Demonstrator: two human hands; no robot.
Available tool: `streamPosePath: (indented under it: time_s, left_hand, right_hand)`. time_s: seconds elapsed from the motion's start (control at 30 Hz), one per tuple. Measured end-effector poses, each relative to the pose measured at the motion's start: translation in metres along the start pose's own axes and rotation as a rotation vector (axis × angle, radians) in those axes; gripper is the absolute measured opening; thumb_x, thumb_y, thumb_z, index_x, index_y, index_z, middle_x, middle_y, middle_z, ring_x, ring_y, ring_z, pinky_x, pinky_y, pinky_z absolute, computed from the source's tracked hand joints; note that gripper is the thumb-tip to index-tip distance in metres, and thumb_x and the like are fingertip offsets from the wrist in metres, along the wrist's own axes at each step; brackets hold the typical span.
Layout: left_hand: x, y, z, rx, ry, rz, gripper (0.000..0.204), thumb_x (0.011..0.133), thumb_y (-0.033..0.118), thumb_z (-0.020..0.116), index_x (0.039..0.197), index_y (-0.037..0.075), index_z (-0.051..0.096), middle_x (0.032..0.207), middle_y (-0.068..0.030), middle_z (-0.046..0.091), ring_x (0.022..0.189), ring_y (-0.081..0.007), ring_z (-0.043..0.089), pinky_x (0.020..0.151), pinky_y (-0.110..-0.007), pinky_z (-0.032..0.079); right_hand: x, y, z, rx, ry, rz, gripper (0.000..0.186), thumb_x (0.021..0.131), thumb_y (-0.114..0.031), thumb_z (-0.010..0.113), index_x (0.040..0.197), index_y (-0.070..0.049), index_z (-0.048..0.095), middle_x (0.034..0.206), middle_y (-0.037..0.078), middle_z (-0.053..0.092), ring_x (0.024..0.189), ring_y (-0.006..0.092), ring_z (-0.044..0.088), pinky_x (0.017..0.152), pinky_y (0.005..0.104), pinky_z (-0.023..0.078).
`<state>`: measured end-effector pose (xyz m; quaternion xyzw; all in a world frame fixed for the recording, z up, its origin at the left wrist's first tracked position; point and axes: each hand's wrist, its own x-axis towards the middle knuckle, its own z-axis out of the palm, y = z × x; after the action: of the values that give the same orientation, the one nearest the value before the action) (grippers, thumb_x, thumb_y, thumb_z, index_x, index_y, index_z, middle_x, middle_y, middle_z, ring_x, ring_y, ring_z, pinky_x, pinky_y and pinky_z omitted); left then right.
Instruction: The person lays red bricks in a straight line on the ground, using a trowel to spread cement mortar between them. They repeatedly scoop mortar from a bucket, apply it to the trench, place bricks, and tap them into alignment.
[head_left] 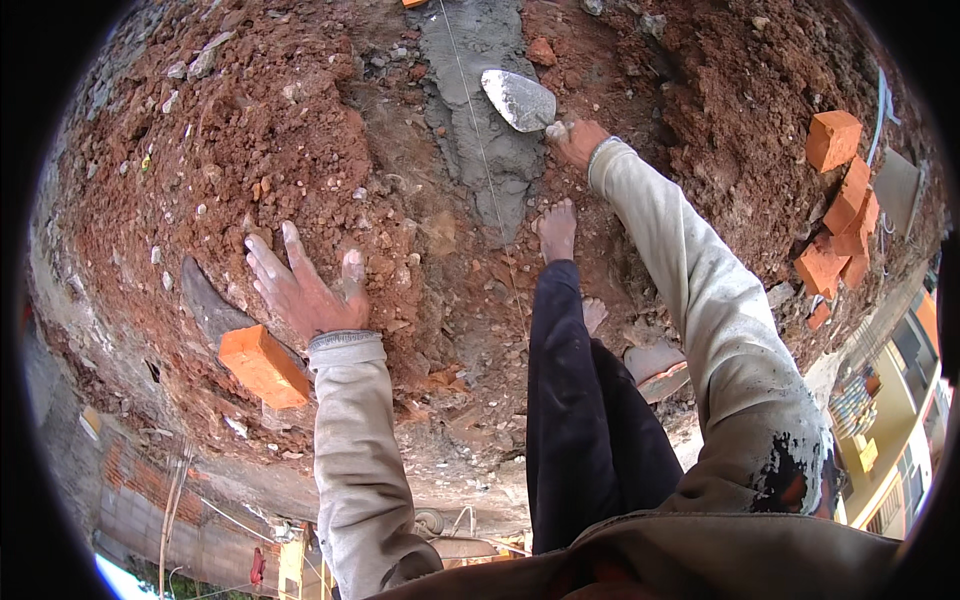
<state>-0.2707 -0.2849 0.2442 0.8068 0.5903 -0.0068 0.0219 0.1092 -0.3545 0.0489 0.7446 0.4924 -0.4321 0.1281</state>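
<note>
A masonry trowel (518,100) with a pale, mortar-smeared blade is in my right hand (577,141), its fingers closed round the handle. The blade lies over the right side of a strip of wet grey mortar (450,60), pointing up and left. Along that strip runs a thin string (480,140). My left hand (305,285) is stretched out over the reddish soil with its fingers spread, holding nothing. Just below and left of it sits an orange brick (264,366), beside a dark curved object (207,300) whose kind I cannot make out.
Several orange bricks (848,215) are heaped at the right, near a grey slab (897,190). Loose red earth (300,110) with stones rises on both sides of the mortar. My bare foot (557,230) stands at the mortar's near end. Buildings show at the lower right.
</note>
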Motion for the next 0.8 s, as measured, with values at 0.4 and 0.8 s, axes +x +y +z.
streamPosePath:
  time_s: [0.4,0.8]
  left_hand:
    - [-0.007,-0.01,0.003,0.032,0.163,-0.002,0.068,0.087,0.053,0.052,0.138,0.009,0.041,0.149,-0.0196,0.025,0.136,-0.039,0.025,0.109,-0.053,0.023]
    - [-0.01,-0.017,0.022,-0.011,0.211,0.1,0.074,0.09,0.061,0.041,0.134,0.002,0.045,0.147,-0.021,0.027,0.133,-0.0385,0.03,0.109,-0.048,0.027]
  right_hand:
    - [-0.093,-0.031,0.072,0.352,0.304,0.051,0.036,0.088,-0.034,0.053,0.107,-0.003,0.047,0.089,0.022,0.063,0.091,0.0429,0.06,0.08,0.0518,0.046]
    - [-0.558,0.205,0.284,0.539,-0.069,0.67,0.052,0.083,-0.036,0.052,0.128,-0.008,0.048,0.11,0.028,0.059,0.106,0.0441,0.055,0.094,0.047,0.043]
